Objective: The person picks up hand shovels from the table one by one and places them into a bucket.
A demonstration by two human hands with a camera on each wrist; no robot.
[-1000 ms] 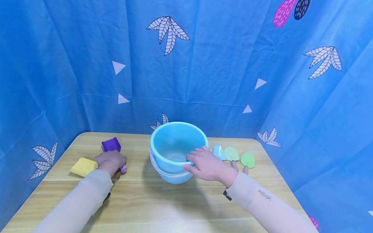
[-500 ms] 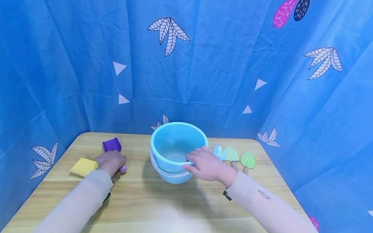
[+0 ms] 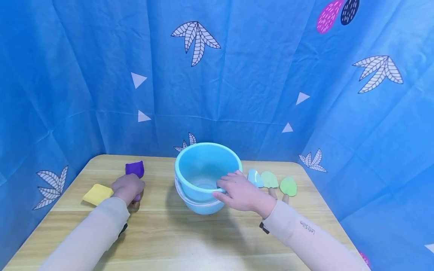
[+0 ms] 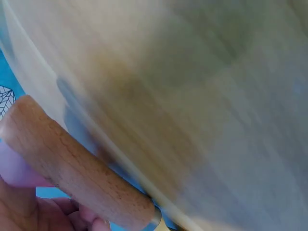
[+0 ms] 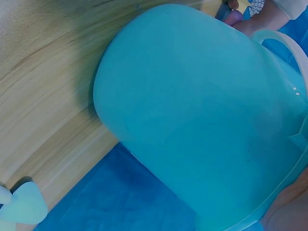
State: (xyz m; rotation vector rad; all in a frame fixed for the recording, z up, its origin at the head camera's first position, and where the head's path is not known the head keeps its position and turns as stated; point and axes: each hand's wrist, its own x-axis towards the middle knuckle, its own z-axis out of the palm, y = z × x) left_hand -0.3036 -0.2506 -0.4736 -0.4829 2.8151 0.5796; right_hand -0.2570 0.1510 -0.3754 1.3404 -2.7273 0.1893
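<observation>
A light blue bucket (image 3: 198, 163) stands mid-table with its mouth tipped a little towards me. My right hand (image 3: 241, 191) grips its near right rim, fingers over the edge and thumb outside. The right wrist view is mostly filled by the bucket's outer wall (image 5: 183, 115). On the left, my left hand (image 3: 127, 186) holds a purple toy shovel (image 3: 135, 169) by its handle, which the hand mostly hides; a lilac grip (image 4: 17, 166) shows in the left wrist view. Close before the fingers there is a wooden handle (image 4: 82, 168). A yellow shovel blade (image 3: 97, 194) lies just left of this hand.
Right of the bucket lie a light blue blade (image 3: 255, 178), a pale green blade (image 3: 269, 179) and a green leaf-shaped blade (image 3: 288, 186), with brown handles showing under the right arm. A blue patterned curtain (image 3: 217, 94) hangs behind the wooden table (image 3: 190, 244).
The purple shovel's blade has swung a little to the right, and its grip end has shifted left under my left hand. The right hand and the bucket have stayed put.
</observation>
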